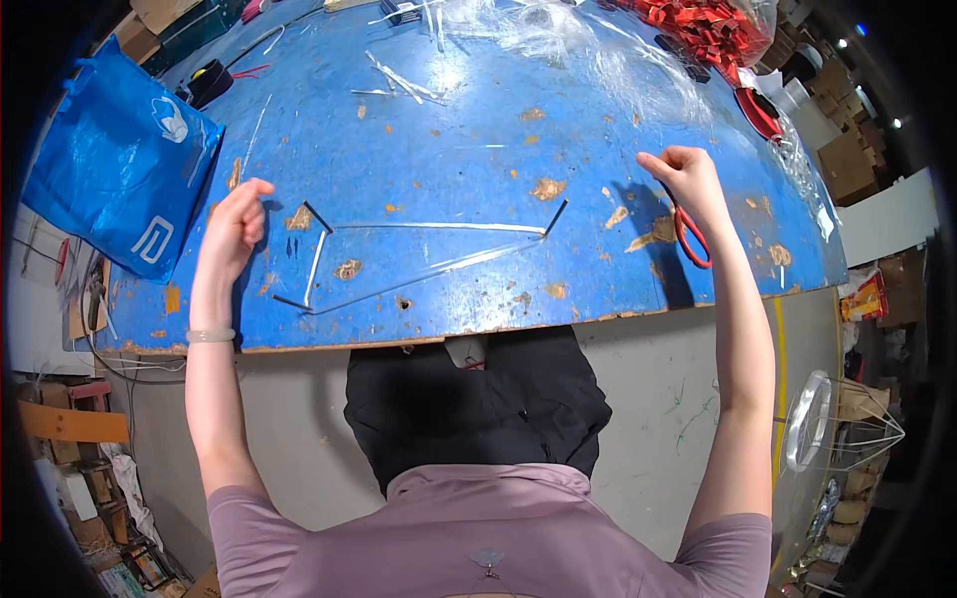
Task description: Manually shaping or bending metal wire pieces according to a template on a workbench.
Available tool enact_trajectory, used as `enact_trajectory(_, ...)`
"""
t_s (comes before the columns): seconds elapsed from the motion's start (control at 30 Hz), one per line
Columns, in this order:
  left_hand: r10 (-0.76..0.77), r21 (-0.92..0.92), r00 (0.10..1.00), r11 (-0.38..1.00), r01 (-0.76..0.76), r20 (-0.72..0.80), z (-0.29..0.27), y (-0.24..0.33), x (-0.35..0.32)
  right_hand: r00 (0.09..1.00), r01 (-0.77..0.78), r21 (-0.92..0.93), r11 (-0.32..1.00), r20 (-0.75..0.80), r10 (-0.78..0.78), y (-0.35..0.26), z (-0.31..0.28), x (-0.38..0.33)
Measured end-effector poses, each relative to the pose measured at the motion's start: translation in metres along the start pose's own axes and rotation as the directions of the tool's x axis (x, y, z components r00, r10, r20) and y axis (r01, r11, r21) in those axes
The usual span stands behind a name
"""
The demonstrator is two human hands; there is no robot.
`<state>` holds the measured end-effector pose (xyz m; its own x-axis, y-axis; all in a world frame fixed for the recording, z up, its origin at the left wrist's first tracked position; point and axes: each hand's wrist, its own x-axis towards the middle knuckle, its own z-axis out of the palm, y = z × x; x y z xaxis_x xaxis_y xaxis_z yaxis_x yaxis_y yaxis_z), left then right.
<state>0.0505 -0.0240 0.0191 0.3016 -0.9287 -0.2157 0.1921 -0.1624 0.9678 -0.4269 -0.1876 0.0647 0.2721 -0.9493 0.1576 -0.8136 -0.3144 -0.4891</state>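
Note:
My left hand [239, 227] is raised over the table's left side, fingers curled and the index finger pointing right. Whatever its fingers pinch, if anything, is too small to make out. Over the right side, my right hand [690, 179] is closed, thumb and index finger together. A red loop handle with a dark shank, apparently scissors [692, 239], sticks out from under that hand along the wrist. Between my hands lies a bent four-sided outline of thin silvery strip [439, 226] on the blue tabletop [449, 179]. Short black pieces [556, 217] stick out at its corners.
A blue bag [120, 159] stands at the left edge. Farther back are white strips [401, 82], crumpled clear film [538, 30] and a bag of red bows [713, 35]. A red-and-black tool [760, 115] lies near the right edge. The worn wooden front edge faces my lap.

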Motion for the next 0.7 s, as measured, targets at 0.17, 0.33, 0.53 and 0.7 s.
enact_trajectory(0.17, 0.568, 0.906, 0.720, -0.121, -0.406, 0.399, 0.030, -0.017, 0.002, 0.980, -0.199, -0.103, 0.974, -0.011, 0.199, 0.054, 0.005, -0.016)
enact_trajectory(0.33, 0.382, 0.778, 0.704, -0.070, -0.624, 0.599, 0.036, -0.014, 0.004, 0.939, -0.341, -0.155, 0.927, -0.013, 0.343, 0.091, -0.026, -0.090)
enact_trajectory(0.53, 0.462, 0.790, 0.775, 0.223, -0.572, 0.431, 0.037, 0.028, -0.021, 0.902, -0.431, 0.051, 0.901, 0.049, 0.429, 0.112, -0.060, -0.246)
enact_trajectory(0.7, 0.534, 0.439, 0.598, 0.407, -0.801, 0.597, 0.152, 0.023, -0.099, 0.580, -0.781, 0.211, 0.588, -0.105, 0.808, 0.075, -0.060, -0.413)
